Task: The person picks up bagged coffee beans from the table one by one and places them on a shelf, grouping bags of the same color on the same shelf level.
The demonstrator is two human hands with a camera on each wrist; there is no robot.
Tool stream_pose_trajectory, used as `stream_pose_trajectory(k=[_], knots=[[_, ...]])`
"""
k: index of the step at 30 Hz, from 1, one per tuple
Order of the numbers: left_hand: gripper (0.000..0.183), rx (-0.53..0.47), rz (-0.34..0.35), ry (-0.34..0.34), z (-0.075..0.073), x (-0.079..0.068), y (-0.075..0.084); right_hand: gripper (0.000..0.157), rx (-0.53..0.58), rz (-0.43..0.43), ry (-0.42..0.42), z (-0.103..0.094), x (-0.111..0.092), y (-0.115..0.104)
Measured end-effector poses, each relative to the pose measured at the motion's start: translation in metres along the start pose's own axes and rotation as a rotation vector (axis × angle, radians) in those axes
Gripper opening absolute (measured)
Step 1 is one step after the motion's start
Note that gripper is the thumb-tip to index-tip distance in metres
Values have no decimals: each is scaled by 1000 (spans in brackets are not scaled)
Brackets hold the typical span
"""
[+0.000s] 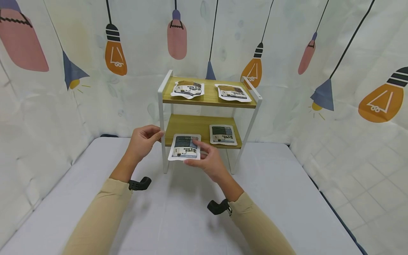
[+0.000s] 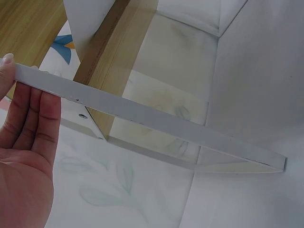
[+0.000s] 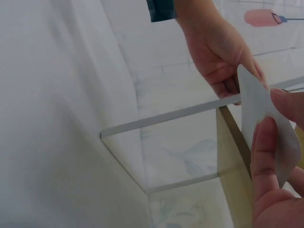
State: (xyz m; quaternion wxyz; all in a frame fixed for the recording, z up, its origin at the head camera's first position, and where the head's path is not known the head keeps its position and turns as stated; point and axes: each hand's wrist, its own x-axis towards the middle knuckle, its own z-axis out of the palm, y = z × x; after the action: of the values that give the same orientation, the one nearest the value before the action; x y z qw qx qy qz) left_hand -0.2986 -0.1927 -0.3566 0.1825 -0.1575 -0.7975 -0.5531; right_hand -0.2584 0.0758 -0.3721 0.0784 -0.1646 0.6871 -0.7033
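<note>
A two-tier shelf (image 1: 178,122) with wood boards and a white metal frame stands on the table. My left hand (image 1: 142,143) pinches the frame's left upright; in the left wrist view the thumb lies on one side of that white bar (image 2: 128,110) and the fingers on the other. With thumb and fingers, my right hand (image 1: 213,163) holds a flat printed pouch (image 1: 184,148) by its right side. That pouch overlaps the front left of the lower board. In the right wrist view its plain pale back (image 3: 256,102) shows, close to the board's edge.
Another pouch (image 1: 223,135) lies at the right on the lower board. Two more, a left pouch (image 1: 188,89) and a right pouch (image 1: 233,93), lie on the upper board. A white cloth covers the table (image 1: 178,212); a lamp-patterned curtain (image 1: 140,88) hangs behind.
</note>
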Motion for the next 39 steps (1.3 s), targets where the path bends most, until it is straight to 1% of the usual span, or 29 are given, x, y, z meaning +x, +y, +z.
stream_pose_trajectory(k=[8, 13, 17, 25, 32, 39], knots=[[28, -2, 2, -3, 0, 0, 0, 73, -102, -28, 73, 2, 3, 0], [28, -4, 2, -7, 0, 0, 0, 67, -141, -57, 112, 2, 5, 1], [28, 3, -1, -7, 0, 0, 0, 60, -148, -77, 141, 3, 7, 3], [29, 4, -14, -6, 0, 0, -1, 50, -120, -109, 184, 5, 9, 6], [30, 3, -23, -7, 0, 0, 0, 48, -120, -127, 229, 7, 10, 7], [30, 4, -27, -5, 0, -1, -1, 47, -120, -169, 264, 9, 14, 10]])
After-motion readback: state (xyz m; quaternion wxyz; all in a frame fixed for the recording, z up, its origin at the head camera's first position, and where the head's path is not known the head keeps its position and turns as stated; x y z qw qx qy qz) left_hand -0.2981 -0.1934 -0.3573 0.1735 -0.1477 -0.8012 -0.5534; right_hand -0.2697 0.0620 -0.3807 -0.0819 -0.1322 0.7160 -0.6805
